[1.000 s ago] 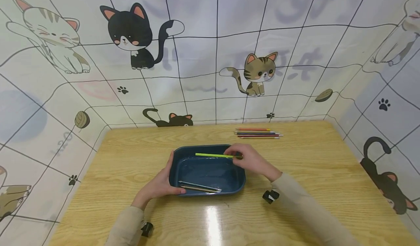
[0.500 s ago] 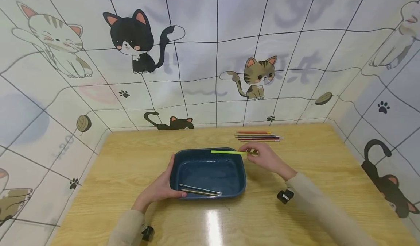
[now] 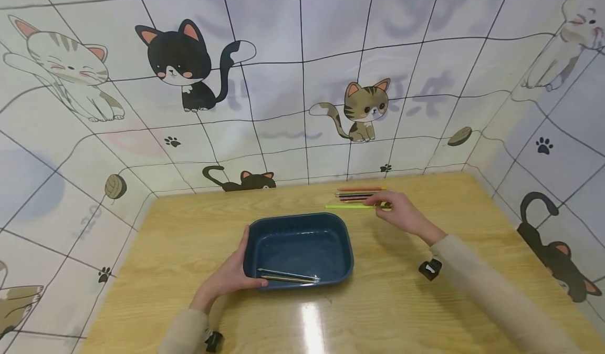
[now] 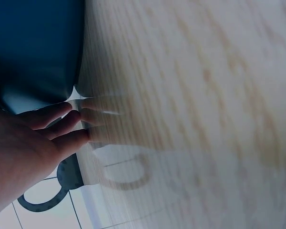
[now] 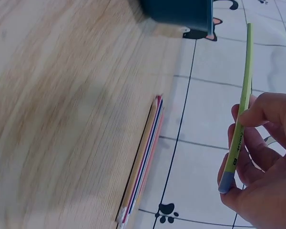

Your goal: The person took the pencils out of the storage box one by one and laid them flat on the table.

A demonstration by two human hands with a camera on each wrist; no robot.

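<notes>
A yellow-green pencil point(image 3: 344, 206) is pinched between the thumb and fingers of my right hand point(image 3: 399, 212). In the right wrist view, its grey end point(image 5: 225, 182) lies by the lower fingers and the shaft slants up past the thumb. Several coloured pencils point(image 3: 360, 189) lie side by side at the back of the table, just behind that hand. My left hand point(image 3: 229, 275) holds a deep blue rectangular dish point(image 3: 347, 233) at its left end, thumb at the near rim and fingers along the side. Two pencils point(image 3: 289, 279) lie inside, along the dish's near wall.
The wooden table point(image 3: 397, 301) reaches back to a wall covering point(image 3: 279, 91) printed with cats and grid lines. Side panels close in the left and right. A black wrist camera point(image 3: 430, 269) hangs below the right sleeve.
My right hand has carried the yellow-green pencil from over the dish to the right and back, beside the row of pencils. The left hand has stayed at the dish.
</notes>
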